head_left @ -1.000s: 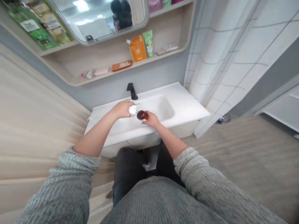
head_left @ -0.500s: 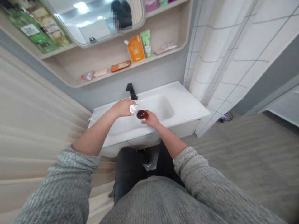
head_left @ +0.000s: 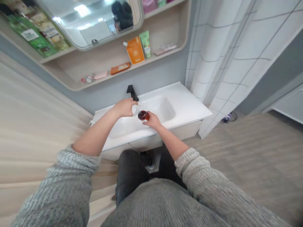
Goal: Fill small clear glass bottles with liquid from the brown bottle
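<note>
- Along the far left runs a ribbed beige panel point(head_left: 35, 116). Above it, a mirror point(head_left: 94, 26) hangs over a curved wooden shelf point(head_left: 71, 75) carrying a small bottle point(head_left: 88, 78), a pink bar point(head_left: 101, 75), an orange packet point(head_left: 120, 68), an orange pouch point(head_left: 134, 50) and a green tube point(head_left: 145, 44).
- The left hand point(head_left: 123, 107), its forearm reaching out of a grey knit sleeve point(head_left: 56, 183), is over the white washbasin point(head_left: 123, 132). Its grip is closed around a small white, glossy piece point(head_left: 135, 109), whose exact kind is too small to tell.
- A black faucet point(head_left: 131, 93) rises behind the left hand, apart from it.
- An amber bottle point(head_left: 143, 115) lies on its side between the hands, over the basin and clear of it. Its neck end is just beside the white piece.
- The right hand point(head_left: 152, 120) is nearest the viewer's right of the pair, its fingers curled in a firm grip around the amber bottle's lower end.
- Dark trousers point(head_left: 132, 173) show below the basin's front edge.
- Further right hangs a white grid-patterned shower curtain point(head_left: 220, 66), with a grey floor point(head_left: 248, 151) beyond the basin.
</note>
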`<act>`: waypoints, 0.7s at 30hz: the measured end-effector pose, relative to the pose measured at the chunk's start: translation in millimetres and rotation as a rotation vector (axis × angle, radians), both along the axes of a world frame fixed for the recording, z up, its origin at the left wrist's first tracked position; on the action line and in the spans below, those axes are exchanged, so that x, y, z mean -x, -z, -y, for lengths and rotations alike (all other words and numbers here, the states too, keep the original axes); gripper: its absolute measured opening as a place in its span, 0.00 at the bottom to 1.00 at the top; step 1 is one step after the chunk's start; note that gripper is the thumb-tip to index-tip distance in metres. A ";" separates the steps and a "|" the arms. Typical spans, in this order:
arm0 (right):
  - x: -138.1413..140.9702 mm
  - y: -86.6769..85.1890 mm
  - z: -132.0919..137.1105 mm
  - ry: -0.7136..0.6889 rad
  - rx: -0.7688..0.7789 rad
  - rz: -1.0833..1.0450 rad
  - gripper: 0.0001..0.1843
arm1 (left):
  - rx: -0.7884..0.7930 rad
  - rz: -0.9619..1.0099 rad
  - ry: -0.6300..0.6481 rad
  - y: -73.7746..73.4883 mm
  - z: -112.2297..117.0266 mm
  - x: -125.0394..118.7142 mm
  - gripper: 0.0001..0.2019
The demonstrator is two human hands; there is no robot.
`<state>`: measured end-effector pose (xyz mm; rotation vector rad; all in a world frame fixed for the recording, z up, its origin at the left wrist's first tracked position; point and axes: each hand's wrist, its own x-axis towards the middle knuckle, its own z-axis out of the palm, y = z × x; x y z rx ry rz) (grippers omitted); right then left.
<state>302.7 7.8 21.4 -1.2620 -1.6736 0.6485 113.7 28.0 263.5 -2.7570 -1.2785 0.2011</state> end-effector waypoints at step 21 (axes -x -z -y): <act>-2.0 -6.5 4.1 -0.004 -0.004 -0.063 0.40 | -0.013 -0.107 0.025 -12.8 0.9 -23.8 0.29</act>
